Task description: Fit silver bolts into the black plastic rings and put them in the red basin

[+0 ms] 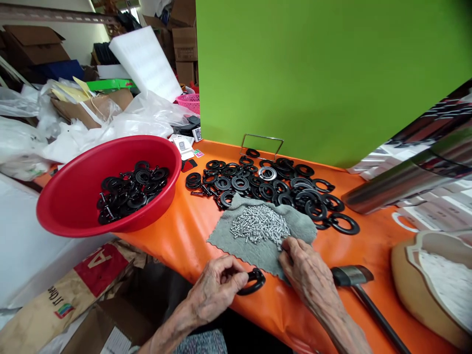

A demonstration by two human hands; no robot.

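Seen from above and behind two bare hands at an orange table (pixel 184 231); left hand (pixel 216 290) curled, thumb and fingers pinching a black ring (pixel 254 281) that rests at the near edge of the table, just beside a grey cloth (pixel 258 250); right hand (pixel 304 268) palm down, fingers bent and reaching into the near side of a heap of small silver pins (pixel 260 226) piled on that cloth; impossible to tell whether a pin is already pinched, fingertips hidden by the knuckles.

Judged as picking one pin for the held ring; best done by taking a single pin from the loose edge of the heap, not from its middle; ring kept flat and steady against the table; cloth left undisturbed, so pins do not roll.

Both wrists low, forearms coming in from the bottom of the view; left forearm angled right, right forearm angled left, hands near each other but apart.

Beyond the cloth, a spread of black rings (pixel 273 184); to the left, a red bowl (pixel 73 196) with more of them; to the right, a hammer (pixel 354 278) lying on the table, close to the right wrist.
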